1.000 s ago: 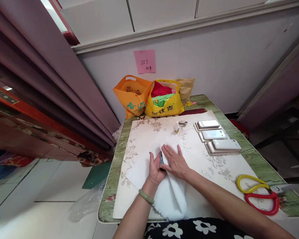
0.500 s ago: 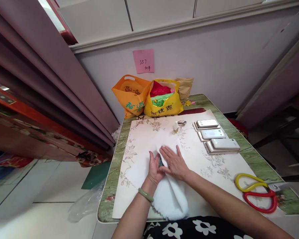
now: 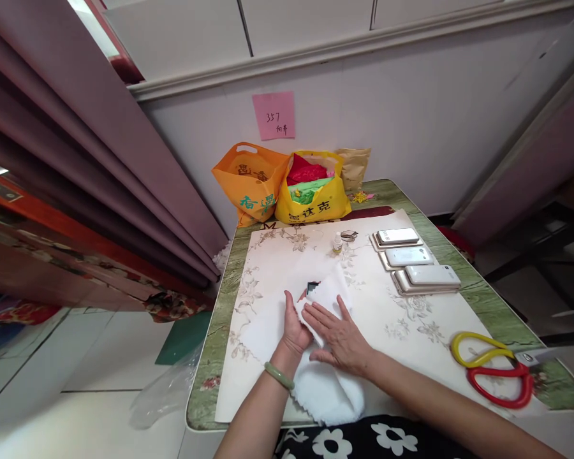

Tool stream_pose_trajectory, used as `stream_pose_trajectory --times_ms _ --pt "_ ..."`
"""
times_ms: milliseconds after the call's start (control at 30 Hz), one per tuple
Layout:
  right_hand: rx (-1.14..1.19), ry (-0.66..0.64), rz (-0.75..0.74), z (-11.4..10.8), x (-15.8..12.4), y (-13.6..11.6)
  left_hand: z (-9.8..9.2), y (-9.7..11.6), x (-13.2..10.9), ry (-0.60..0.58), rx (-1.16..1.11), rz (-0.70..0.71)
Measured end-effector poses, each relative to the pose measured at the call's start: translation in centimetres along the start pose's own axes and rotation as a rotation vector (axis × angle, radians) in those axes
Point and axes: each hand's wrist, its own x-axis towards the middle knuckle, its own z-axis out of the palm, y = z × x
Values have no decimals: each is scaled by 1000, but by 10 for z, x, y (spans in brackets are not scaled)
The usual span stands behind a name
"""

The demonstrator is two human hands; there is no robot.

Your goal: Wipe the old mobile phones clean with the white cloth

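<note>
A dark-screened phone (image 3: pixel 312 288), mostly covered, shows only its far corner beyond a white cloth (image 3: pixel 332 294). My left hand (image 3: pixel 295 325) cradles the phone from the left and below, thumb raised along its side and a green bangle on the wrist. Across the cloth lies my right hand (image 3: pixel 340 338), palm down, its fingers stretched flat and its thumb apart, pressing the cloth over the phone. More of the white fabric drapes down to the table's near edge. The rest of the phone is hidden under cloth and fingers.
Several phones (image 3: pixel 433 275) lie in stacks at the right. Large scissors (image 3: pixel 500 370) with yellow and red handles rest near the right edge. A small bottle (image 3: pixel 337 242) and dark-rimmed glasses (image 3: pixel 349 235) sit farther back. Orange (image 3: pixel 253 185) and yellow bags (image 3: pixel 313 207) stand behind.
My right hand has slid slightly toward me and down the phone. The phone's far corner now shows above the cloth. My left hand has hardly moved.
</note>
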Motion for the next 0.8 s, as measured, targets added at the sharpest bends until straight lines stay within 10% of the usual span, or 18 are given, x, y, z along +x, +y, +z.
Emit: stream_pose_trajectory --times_ms 200,533,800 --pt "-31 -13 209 6 46 33 1 0 3 -86 -11 19" --pt "-20 55 -16 1 -13 -19 -1 2 -5 -94 46 -32" --pt "-6 23 56 8 14 3 -4 0 4 97 -12 28"
